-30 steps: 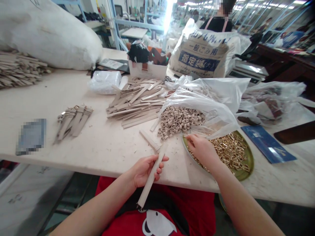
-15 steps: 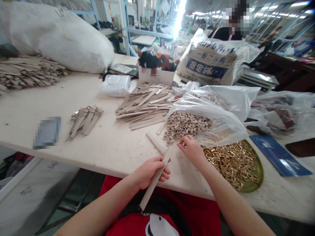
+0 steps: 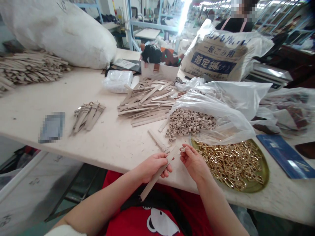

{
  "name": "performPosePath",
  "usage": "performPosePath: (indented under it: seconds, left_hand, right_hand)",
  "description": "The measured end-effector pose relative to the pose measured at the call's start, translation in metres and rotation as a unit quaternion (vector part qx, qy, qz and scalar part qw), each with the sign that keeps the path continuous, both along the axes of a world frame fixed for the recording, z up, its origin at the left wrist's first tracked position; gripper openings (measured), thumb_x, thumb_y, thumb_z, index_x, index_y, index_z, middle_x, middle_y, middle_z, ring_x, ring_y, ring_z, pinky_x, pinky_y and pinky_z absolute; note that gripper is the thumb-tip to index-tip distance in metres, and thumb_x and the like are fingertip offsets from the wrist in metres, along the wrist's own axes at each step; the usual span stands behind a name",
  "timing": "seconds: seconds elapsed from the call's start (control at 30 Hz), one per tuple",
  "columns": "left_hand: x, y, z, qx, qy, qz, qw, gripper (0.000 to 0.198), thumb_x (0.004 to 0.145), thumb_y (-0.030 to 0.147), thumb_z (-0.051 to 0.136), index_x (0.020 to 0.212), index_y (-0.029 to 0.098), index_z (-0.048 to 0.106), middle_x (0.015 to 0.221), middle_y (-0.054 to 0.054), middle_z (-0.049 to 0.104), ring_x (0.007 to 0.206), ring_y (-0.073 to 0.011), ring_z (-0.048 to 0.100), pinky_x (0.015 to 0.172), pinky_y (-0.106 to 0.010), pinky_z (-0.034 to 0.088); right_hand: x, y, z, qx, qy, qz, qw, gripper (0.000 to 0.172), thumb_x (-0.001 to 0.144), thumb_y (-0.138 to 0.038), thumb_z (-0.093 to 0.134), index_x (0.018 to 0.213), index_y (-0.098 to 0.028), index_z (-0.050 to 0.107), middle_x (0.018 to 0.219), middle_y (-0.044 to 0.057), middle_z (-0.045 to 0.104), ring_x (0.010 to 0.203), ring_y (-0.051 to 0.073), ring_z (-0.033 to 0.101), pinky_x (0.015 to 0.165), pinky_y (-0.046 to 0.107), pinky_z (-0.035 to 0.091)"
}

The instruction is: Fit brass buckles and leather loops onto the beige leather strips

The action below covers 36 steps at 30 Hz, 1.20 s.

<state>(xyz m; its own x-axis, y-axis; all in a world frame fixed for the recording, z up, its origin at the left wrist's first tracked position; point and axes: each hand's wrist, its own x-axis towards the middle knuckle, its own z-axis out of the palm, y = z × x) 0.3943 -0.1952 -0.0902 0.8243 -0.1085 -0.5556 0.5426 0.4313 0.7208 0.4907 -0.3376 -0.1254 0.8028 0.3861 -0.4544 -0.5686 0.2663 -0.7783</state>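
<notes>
Beige strap (image 3: pixel 154 183): you have it slantwise over the table's near edge, lower end close to your red shirt (image 3: pixel 123 226), upper end over the tabletop (image 3: pixel 118 144). Left hand (image 3: pixel 154 167) closed round its middle, thumb on top; right hand (image 3: pixel 195 164) pinching a small pale loop (image 3: pixel 182 149) between thumb and fingertips, just beside the strap's upper end, apart from it. No loop seen on the length in your grasp; part is hidden by your fingers. Judged done: the small bundle (image 3: pixel 88 114) to your left, whose straps carry bands near their far ends and a glint of metal; you have only a handful there, exact count unclear from overlap. Judged part-way: the strap in your hand, and perhaps the short strap (image 3: pixel 156 139) lying just beyond it, its near end too small to read. Judged left: plenty. Before you, a loose heap of flat straps (image 3: pixel 147 101) with no bands that I can make out; to its right, a spill of loops (image 3: pixel 192 123) at the mouth of a clear bag (image 3: pixel 228 121); nearer your right arm, a green tray (image 3: pixel 267 177) well covered with gold metal pieces (image 3: pixel 233 164). Early stage, by that balance.
</notes>
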Motion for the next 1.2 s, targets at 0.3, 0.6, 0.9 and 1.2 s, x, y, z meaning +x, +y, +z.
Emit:
performPosePath:
  seconds: [0.3,0.6,0.9,1.2]
  left_hand:
    - [0.002,0.000,-0.016,0.315,-0.106,-0.051,0.942,0.027,0.081,0.037,0.037,0.071,0.016,0.049,0.052,0.002,0.051,0.043,-0.0081,0.043,0.044,-0.019,0.034]
    - [-0.003,0.013,0.007,0.539,-0.157,-0.191,0.806,0.024,0.079,0.028,0.040,0.067,0.017,0.058,0.057,0.000,0.053,0.052,-0.0113,0.043,0.051,-0.023,0.024]
    - [-0.007,0.016,0.022,0.481,-0.213,-0.243,0.815,0.030,0.082,0.031,0.037,0.066,0.016,0.057,0.055,0.002,0.049,0.053,-0.0097,0.042,0.051,-0.021,0.023]
    - [-0.008,0.007,0.010,0.521,-0.171,-0.210,0.809,0.030,0.082,0.031,0.036,0.071,0.017,0.059,0.061,-0.001,0.056,0.057,-0.0121,0.046,0.054,-0.021,0.027]
  right_hand:
    - [-0.024,0.009,0.002,0.030,0.024,-0.030,0.999,0.019,0.061,-0.031,0.073,0.069,-0.021,0.059,0.063,-0.005,0.058,0.058,0.007,0.053,0.055,0.019,0.045]
    - [-0.030,-0.012,0.000,-0.122,-0.191,0.085,0.970,0.025,0.064,-0.036,0.070,0.084,-0.022,0.063,0.064,-0.004,0.056,0.061,0.010,0.049,0.061,0.024,0.040]
    - [-0.033,-0.017,0.003,-0.090,-0.157,0.160,0.970,0.026,0.061,-0.036,0.072,0.079,-0.020,0.062,0.059,-0.004,0.056,0.058,0.011,0.050,0.060,0.025,0.039]
    - [-0.042,-0.022,0.009,-0.100,-0.159,0.123,0.975,0.023,0.064,-0.036,0.069,0.079,-0.021,0.060,0.055,-0.005,0.055,0.054,0.011,0.051,0.057,0.025,0.039]
